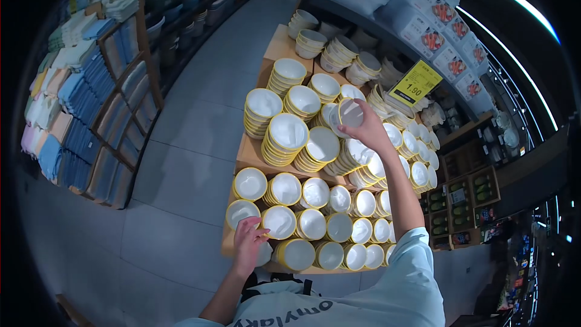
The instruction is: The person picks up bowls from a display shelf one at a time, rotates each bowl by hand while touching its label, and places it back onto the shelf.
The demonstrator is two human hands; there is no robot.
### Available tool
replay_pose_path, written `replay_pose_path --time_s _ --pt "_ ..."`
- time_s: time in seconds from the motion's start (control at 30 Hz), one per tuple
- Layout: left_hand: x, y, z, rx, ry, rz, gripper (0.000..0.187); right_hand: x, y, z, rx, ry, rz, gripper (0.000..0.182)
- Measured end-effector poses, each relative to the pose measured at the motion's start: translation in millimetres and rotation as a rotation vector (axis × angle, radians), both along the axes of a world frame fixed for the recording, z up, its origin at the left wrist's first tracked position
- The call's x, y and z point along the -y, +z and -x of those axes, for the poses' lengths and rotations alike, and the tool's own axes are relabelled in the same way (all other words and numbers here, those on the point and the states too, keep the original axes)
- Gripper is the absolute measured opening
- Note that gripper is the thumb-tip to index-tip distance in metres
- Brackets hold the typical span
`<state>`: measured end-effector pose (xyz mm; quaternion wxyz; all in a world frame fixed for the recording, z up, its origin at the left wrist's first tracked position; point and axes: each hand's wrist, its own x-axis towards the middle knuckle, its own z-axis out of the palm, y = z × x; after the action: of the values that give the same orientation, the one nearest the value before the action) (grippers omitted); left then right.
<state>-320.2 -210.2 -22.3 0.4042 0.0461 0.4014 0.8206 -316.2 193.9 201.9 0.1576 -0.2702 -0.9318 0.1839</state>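
Stacks of white bowls with yellow rims [288,131] stand in rows on a stepped wooden display. My right hand [367,126] reaches to the upper tier, its fingers closed on the rim of a bowl [349,113] tilted among the stacks. Down at the near left corner, my left hand [249,242] has its fingers apart beside a front-row bowl [279,222]; the fingertips are close to its rim, and whether they touch it is hard to tell.
A yellow price sign [414,83] stands behind the bowls. Clear boxes [433,30] are piled at the back right. Folded towels [78,94] fill a shelf on the left, across a tiled aisle [181,127]. Crates [463,206] stand to the right.
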Motion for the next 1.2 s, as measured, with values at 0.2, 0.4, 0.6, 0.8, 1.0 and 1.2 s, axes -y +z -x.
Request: replay_pose_path --time_s 0.2,0.4,0.6,0.8,1.0,1.2 --pt "13.0 8.4 5.3 0.059 0.055 0.116 0.027 -71.9 -39.1 50.7 0.151 -0.093 -0.04 0.106" --pt "22.1 -4.3 12.7 0.069 0.168 0.102 0.022 -81.0 -57.2 57.1 0.194 -0.092 -0.035 0.107" --pt "18.3 -3.1 12.7 0.035 0.15 0.114 0.021 -83.2 -71.9 61.3 0.266 -0.044 -0.053 0.106" --pt "14.8 -3.2 12.4 0.049 0.143 0.09 0.02 -87.4 -77.7 60.4 0.266 -0.034 -0.05 0.105" --pt "8.7 -0.5 9.5 0.055 0.125 0.094 0.019 -87.4 -79.2 61.9 0.292 -0.028 -0.038 0.106" --pt "-5.6 -9.1 0.7 0.069 0.061 0.088 0.018 -80.3 -73.6 65.1 0.376 -0.05 -0.048 0.107"
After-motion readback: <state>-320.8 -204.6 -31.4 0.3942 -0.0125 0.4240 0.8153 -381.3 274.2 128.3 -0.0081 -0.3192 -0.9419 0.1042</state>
